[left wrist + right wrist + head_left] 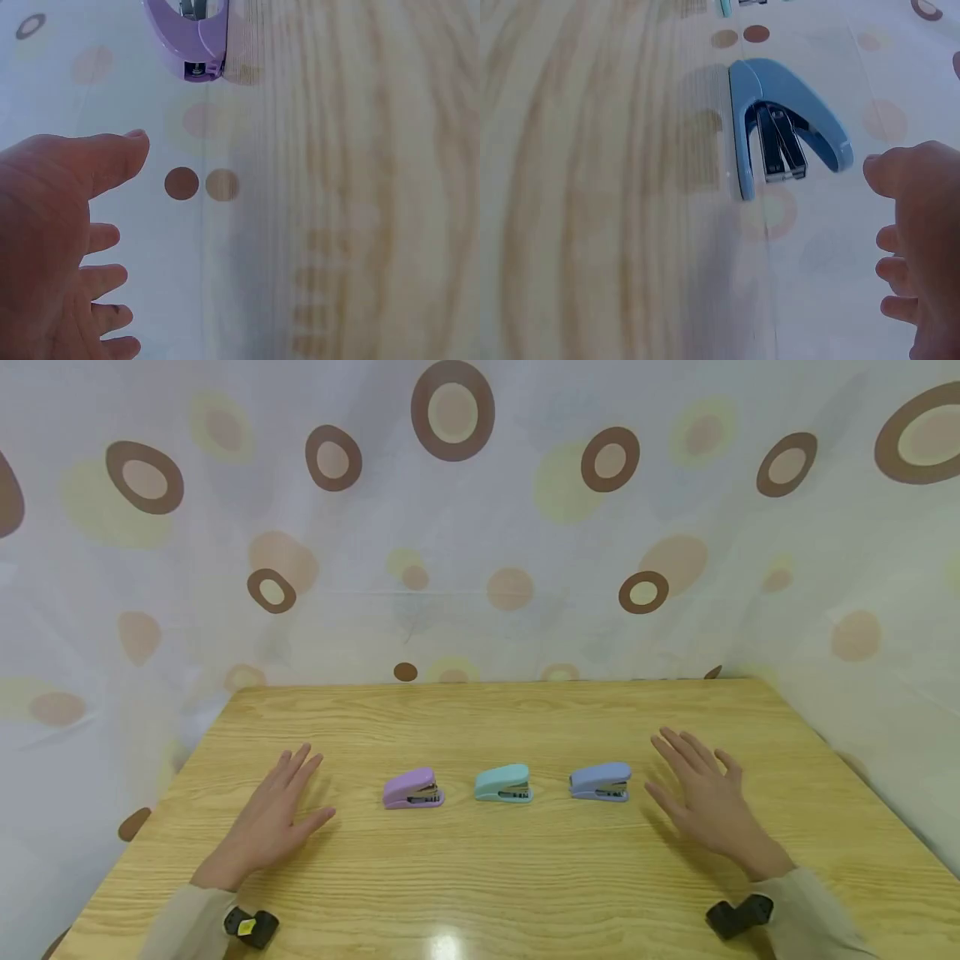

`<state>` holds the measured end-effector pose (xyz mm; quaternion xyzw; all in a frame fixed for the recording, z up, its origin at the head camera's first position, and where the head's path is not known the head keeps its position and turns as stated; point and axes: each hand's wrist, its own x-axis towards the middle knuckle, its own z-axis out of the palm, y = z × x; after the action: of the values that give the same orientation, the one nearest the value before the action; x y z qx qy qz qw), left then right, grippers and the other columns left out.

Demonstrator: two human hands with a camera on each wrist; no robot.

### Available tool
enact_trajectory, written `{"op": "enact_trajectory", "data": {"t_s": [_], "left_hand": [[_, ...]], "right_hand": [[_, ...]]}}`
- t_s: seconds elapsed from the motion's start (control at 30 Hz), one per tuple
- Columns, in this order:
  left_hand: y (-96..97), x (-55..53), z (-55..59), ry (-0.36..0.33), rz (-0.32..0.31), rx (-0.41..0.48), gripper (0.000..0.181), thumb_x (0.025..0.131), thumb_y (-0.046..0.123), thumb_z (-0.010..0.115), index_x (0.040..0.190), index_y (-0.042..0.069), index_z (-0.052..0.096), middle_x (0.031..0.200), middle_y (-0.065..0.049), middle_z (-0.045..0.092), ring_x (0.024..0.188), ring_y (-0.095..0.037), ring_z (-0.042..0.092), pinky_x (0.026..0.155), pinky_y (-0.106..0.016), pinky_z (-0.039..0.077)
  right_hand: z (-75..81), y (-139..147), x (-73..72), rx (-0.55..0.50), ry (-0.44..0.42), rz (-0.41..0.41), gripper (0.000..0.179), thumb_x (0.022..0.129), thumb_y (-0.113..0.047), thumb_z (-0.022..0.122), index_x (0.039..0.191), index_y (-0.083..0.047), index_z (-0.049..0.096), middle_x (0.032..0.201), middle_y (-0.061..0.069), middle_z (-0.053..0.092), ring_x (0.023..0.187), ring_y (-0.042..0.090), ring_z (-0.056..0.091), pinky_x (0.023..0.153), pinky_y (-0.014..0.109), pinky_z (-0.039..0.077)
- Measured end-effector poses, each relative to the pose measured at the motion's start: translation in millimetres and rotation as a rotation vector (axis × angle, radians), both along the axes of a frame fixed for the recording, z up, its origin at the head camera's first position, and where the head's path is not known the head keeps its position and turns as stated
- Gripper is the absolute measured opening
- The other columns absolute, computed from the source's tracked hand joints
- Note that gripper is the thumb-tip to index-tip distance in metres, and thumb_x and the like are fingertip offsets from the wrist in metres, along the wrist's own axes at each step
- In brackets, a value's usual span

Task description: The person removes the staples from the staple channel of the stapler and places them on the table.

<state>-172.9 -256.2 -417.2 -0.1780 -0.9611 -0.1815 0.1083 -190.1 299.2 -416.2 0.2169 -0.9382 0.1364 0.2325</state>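
Note:
Three small staplers stand in a row across the wooden table (480, 877): a purple stapler (412, 788) on the left, a mint green stapler (503, 783) in the middle and a blue stapler (600, 782) on the right. Left of the purple one is my left hand (273, 818), fingers spread and holding nothing. My right hand (705, 802) hovers to the right of the blue stapler, its fingers extended and apart from it. The left wrist view shows the purple stapler (191, 34) beyond the thumb; in the right wrist view the blue stapler (780, 124) appears near the thumb.
A pale curtain (510, 527) with brown, pink and yellow round patterns hangs behind the table and along both sides. Each wrist carries a small black camera, one on the left (251, 927) and one on the right (738, 917).

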Motion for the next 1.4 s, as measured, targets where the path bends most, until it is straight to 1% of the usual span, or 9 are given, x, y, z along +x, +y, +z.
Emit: {"op": "enact_trajectory", "data": {"t_s": [0.13, 0.2, 0.33, 0.43, 0.53, 0.7, 0.87, 1.03, 1.4], "left_hand": [[4.8, -0.9, 0.7, 0.019, -0.01, 0.01, 0.07, 0.091, 0.032, 0.065, 0.143, -0.005, 0.037, 0.151, -0.028, 0.029, 0.137, -0.051, 0.026, 0.106, -0.063, 0.027], [7.2, -1.6, 1.3, 0.043, -0.017, 0.011, 0.068, 0.091, 0.029, 0.065, 0.142, -0.005, 0.038, 0.15, -0.027, 0.032, 0.136, -0.049, 0.03, 0.106, -0.061, 0.029], [12.2, -4.3, 1.8, 0.091, -0.042, 0.021, 0.064, 0.09, 0.025, 0.066, 0.14, -0.005, 0.041, 0.147, -0.025, 0.038, 0.133, -0.044, 0.036, 0.105, -0.059, 0.032], [16.4, -5.9, 1.5, 0.116, -0.062, 0.033, 0.062, 0.09, 0.023, 0.066, 0.139, -0.005, 0.042, 0.145, -0.024, 0.041, 0.131, -0.042, 0.04, 0.104, -0.057, 0.035], [20.6, -6.6, 0.8, 0.13, -0.077, 0.052, 0.06, 0.09, 0.021, 0.067, 0.138, -0.005, 0.043, 0.143, -0.023, 0.043, 0.129, -0.042, 0.043, 0.103, -0.057, 0.036], [26.8, -7.6, 1.3, 0.105, -0.086, 0.071, 0.058, 0.092, 0.022, 0.065, 0.139, -0.003, 0.043, 0.143, -0.021, 0.044, 0.129, -0.04, 0.043, 0.103, -0.056, 0.037], [33.4, -11.0, 1.6, 0.06, -0.091, 0.091, 0.058, 0.092, 0.023, 0.064, 0.14, -0.001, 0.043, 0.143, -0.019, 0.045, 0.13, -0.038, 0.043, 0.104, -0.056, 0.037], [39.9, -14.7, 1.4, 0.039, -0.103, 0.116, 0.058, 0.092, 0.023, 0.064, 0.14, -0.001, 0.043, 0.142, -0.019, 0.046, 0.13, -0.038, 0.044, 0.103, -0.055, 0.038], [46.6, -17.6, -1.0, 0.017, -0.112, 0.115, 0.057, 0.093, 0.025, 0.064, 0.141, 0.003, 0.043, 0.141, -0.017, 0.048, 0.129, -0.036, 0.046, 0.103, -0.054, 0.04]], "right_hand": [[0.3, -11.8, -4.4, -0.032, 0.036, 0.034, 0.058, 0.092, -0.028, 0.064, 0.141, -0.005, 0.045, 0.143, 0.018, 0.045, 0.131, 0.039, 0.035, 0.094, 0.069, 0.017], [2.2, -19.1, -5.8, -0.045, 0.049, 0.047, 0.055, 0.091, -0.025, 0.065, 0.138, -0.004, 0.047, 0.141, 0.018, 0.046, 0.127, 0.039, 0.038, 0.092, 0.068, 0.021], [4.8, -32.3, -7.7, -0.06, 0.07, 0.059, 0.053, 0.087, -0.018, 0.068, 0.134, -0.001, 0.05, 0.136, 0.017, 0.05, 0.117, 0.039, 0.043, 0.082, 0.059, 0.029], [5.2, -41.5, -10.0, -0.062, 0.086, 0.075, 0.053, 0.085, -0.014, 0.07, 0.133, -0.001, 0.052, 0.134, 0.016, 0.052, 0.111, 0.037, 0.044, 0.077, 0.051, 0.031], [4.1, -51.0, -13.4, -0.067, 0.104, 0.107, 0.053, 0.083, -0.013, 0.071, 0.131, 0.0, 0.053, 0.131, 0.016, 0.055, 0.108, 0.036, 0.046, 0.076, 0.048, 0.032], [3.0, -67.4, -17.6, -0.071, 0.138, 0.152, 0.052, 0.081, -0.013, 0.071, 0.129, -0.001, 0.056, 0.127, 0.016, 0.057, 0.103, 0.035, 0.049, 0.072, 0.045, 0.032], [2.0, -82.3, -21.1, -0.066, 0.14, 0.177, 0.052, 0.08, -0.013, 0.072, 0.128, -0.002, 0.057, 0.126, 0.015, 0.058, 0.101, 0.032, 0.049, 0.07, 0.041, 0.031], [1.3, -94.7, -24.1, -0.096, 0.135, 0.206, 0.049, 0.08, -0.013, 0.074, 0.125, -0.002, 0.059, 0.123, 0.014, 0.06, 0.101, 0.032, 0.05, 0.072, 0.044, 0.034], [-0.5, -116.6, -27.2, -0.103, 0.143, 0.262, 0.046, 0.081, -0.016, 0.073, 0.124, -0.004, 0.06, 0.122, 0.012, 0.061, 0.102, 0.031, 0.052, 0.073, 0.045, 0.038]]}}
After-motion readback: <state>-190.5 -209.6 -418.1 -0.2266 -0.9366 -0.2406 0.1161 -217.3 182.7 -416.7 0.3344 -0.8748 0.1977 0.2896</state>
